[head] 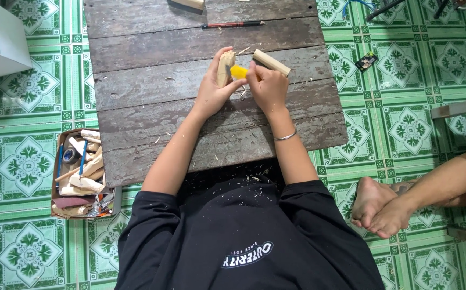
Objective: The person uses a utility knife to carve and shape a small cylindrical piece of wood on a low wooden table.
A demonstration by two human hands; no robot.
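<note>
Resting in left hand [211, 92] (upright): wood piece [224, 69]

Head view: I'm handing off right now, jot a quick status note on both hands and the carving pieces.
Left hand: grips a small wood piece, upright on the plank table.
Right hand: holds a yellow-handled knife, blade against that piece.
Second wood block lies just beyond the right hand.
Done: some carving, shavings on table and lap.
Left: the piece looks rough; extent unclear.
Cardboard box of wood offcuts sits on the floor at left.
</note>
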